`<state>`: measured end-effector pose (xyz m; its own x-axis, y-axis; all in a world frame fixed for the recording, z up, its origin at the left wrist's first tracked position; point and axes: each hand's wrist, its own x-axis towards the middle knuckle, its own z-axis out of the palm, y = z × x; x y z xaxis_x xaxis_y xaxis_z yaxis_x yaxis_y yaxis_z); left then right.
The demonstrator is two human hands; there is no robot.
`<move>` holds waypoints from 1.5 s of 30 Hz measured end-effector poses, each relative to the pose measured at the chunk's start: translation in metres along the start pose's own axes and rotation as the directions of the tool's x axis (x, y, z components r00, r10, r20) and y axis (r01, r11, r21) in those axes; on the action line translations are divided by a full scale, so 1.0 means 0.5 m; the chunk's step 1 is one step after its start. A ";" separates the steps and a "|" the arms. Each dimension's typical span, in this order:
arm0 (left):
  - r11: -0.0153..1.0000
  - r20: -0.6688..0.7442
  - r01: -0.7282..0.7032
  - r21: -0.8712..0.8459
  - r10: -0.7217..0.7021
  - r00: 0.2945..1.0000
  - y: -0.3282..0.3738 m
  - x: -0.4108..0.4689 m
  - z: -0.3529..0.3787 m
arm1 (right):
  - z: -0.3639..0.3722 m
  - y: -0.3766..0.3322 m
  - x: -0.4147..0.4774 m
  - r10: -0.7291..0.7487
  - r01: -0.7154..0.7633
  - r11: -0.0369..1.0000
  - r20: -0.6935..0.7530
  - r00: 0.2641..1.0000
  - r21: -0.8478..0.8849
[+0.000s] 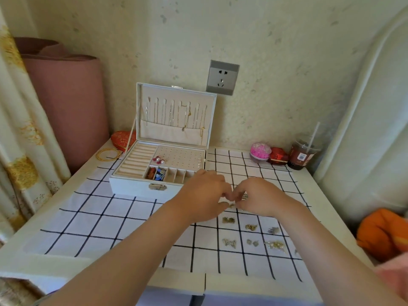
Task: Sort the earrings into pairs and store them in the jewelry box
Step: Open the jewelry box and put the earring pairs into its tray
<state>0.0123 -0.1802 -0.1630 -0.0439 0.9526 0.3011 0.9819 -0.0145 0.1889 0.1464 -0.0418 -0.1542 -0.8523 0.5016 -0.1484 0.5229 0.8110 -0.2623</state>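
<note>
The sorting looks well under way but the storing is only begun. The jewelry box [132, 184] stands open at 11 o'clock from the hands. A few earrings already sit in it: a red-and-pearl pair [157, 159] on the peg panel, small studs [199, 161] at that panel's right edge, and red and blue pieces [155, 173] in the left front compartments. The other front compartments appear bare.

On the checked cloth [99, 221] covering the tabletop, at 5 o'clock from the hands, six little groups of gold-toned earrings [251, 227] lie in two rows, each in its own square and apart from the next. They look paired and waiting to go into the box, which I judge is most of what is left.

The left hand [203, 195] and right hand [260, 197] meet fingertip to fingertip above the cloth, both curled narrow. The right hand pinches a glinting earring [245, 196]. A small gold earring [231, 205] lies at the left thumb tip; whether that hand grips it or only touches it, I cannot tell.
</note>
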 end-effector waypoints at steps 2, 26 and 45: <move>0.998 0.031 -0.010 0.070 0.008 0.999 0.013 0.007 0.014 | 0.009 0.004 -0.006 -0.001 0.000 1.000 -0.023 1.000 -0.024; 0.985 -0.018 0.128 0.118 -0.127 0.992 0.019 0.066 0.038 | 0.002 0.029 0.008 0.160 -0.072 0.953 -0.289 0.944 0.294; 0.657 -0.088 0.269 -0.704 -0.457 0.885 -0.120 0.016 -0.069 | -0.033 -0.109 0.067 0.005 0.211 0.628 -0.275 0.961 0.749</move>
<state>-0.0531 -0.1820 -0.1394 -0.5038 0.8231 0.2622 0.5031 0.0329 0.8636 0.0894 -0.0644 -0.1294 -0.8136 0.5692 0.1185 0.1403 0.3900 -0.9101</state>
